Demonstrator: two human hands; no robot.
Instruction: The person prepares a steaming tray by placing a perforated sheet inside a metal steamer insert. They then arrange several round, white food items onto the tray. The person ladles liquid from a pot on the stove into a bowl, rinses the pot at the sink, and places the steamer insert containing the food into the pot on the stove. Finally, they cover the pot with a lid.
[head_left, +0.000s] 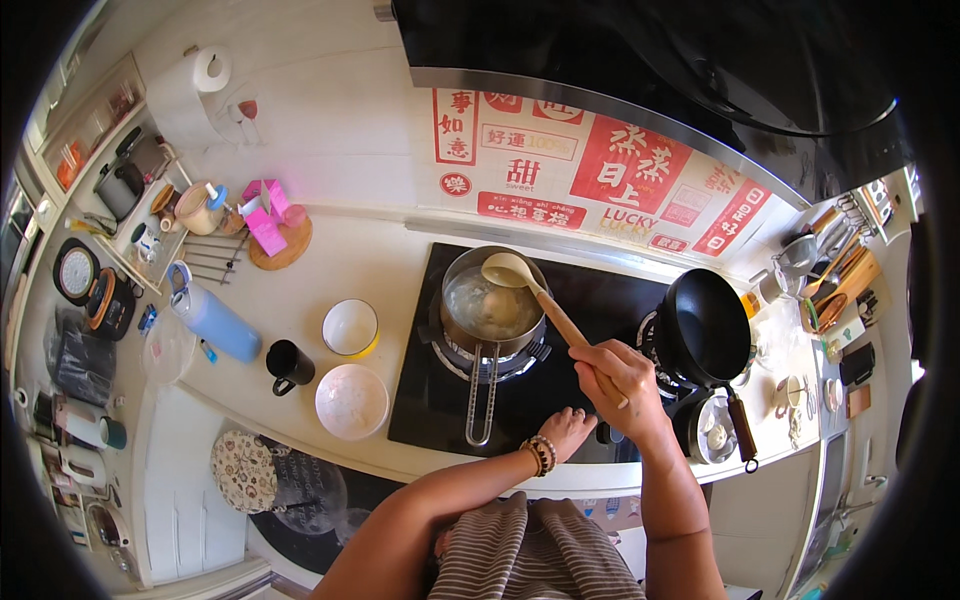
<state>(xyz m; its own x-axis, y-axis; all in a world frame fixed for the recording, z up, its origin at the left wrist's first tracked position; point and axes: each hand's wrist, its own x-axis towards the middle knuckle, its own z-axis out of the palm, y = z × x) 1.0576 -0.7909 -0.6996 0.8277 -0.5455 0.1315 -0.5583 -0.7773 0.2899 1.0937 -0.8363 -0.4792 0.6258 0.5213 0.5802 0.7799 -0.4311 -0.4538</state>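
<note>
My right hand (619, 382) grips the wooden handle of a cream-coloured ladle (506, 270). The ladle's bowl is over the far side of a metal saucepan (491, 251) on the left burner. Cloudy, bubbling water and a pale, rounded piece of food (501, 306) show inside the pan. My left hand (568, 433), with beaded bracelets at the wrist, is at the front edge of the black glass hob (420, 390), beside a control knob. Whether its fingers hold the knob cannot be told.
Left of the hob stand a white bowl with a yellow outside (350, 327), a pale pink bowl (352, 402), a black mug (290, 365) and a blue bottle (217, 319). A black frying pan (705, 326) sits at the right burner, its handle towards me. A range hood (600, 97) overhangs the back.
</note>
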